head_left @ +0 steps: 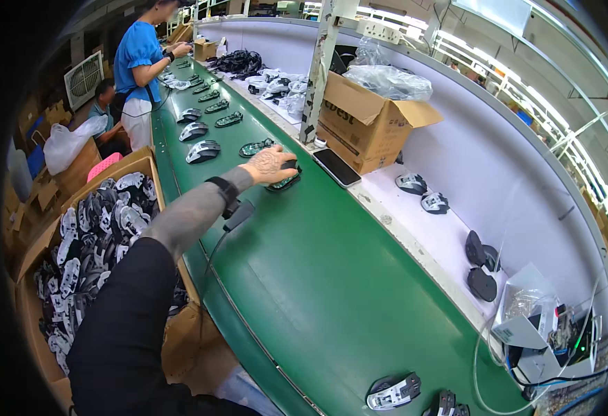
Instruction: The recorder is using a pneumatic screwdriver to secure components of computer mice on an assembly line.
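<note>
1. Covering mouse base [287, 184] with curved left hand [271, 166]; cannot tell whether gripping or touching.
2. Located base on green belt [304, 277], beneath hand.
3. Noted similar board [254, 148] just beyond, phone [336, 168] to right.
4. Observed grey-black mouse shells [203, 152] farther up belt; parts-filled carton [179, 340] at left.

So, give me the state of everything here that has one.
Ledge box: open, flap spread out
Parts box: open, heaped with mouse parts
Phone: flat, screen dark
Uncovered mouse bases: circuit boards exposed
Left hand: over a mouse base, grip unclear
</note>
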Tool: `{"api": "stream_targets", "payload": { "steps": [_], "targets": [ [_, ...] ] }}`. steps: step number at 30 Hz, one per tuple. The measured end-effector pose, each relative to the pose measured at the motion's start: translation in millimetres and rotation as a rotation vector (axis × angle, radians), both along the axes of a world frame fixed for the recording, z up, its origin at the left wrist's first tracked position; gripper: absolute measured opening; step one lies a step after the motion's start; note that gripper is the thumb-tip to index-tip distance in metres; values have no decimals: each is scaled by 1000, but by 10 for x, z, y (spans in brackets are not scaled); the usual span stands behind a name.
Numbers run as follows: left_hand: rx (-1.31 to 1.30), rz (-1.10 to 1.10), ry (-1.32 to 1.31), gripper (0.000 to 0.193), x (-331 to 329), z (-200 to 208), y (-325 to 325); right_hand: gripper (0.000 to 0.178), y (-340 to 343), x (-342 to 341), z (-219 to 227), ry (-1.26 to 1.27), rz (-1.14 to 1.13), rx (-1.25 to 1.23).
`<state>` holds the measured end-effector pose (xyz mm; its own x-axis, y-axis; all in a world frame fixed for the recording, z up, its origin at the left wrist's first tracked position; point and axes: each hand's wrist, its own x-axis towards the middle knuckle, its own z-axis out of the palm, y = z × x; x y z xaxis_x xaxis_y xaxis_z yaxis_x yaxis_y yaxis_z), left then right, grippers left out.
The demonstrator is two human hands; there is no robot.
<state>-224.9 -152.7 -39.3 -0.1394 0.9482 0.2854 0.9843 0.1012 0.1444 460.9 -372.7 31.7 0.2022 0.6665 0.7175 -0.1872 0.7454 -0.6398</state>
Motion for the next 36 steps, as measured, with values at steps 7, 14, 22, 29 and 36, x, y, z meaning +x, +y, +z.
{"api": "stream_targets", "payload": {
  "steps": [7, 14, 22, 29, 36],
  "targets": [
    [-111, 113, 120, 52, -36, -406, 325, 39, 24, -4, 3, 4, -47, 3],
    [-50, -66, -86, 52, -15, -294, 291, 39, 166, -55, -23, 7, -42, -44],
    [66, 135, 92, 51, 168, -528, 298, 39, 280, -103, -44, 6, -28, -108],
    [-36, 205, -57, 53, 255, -456, 210, 39, 310, -239, 260, -31, 113, -113],
    [493, 113, -155, 55, -414, -476, -112, 39, 561, -547, 342, -12, 278, -32]
  ]
}}
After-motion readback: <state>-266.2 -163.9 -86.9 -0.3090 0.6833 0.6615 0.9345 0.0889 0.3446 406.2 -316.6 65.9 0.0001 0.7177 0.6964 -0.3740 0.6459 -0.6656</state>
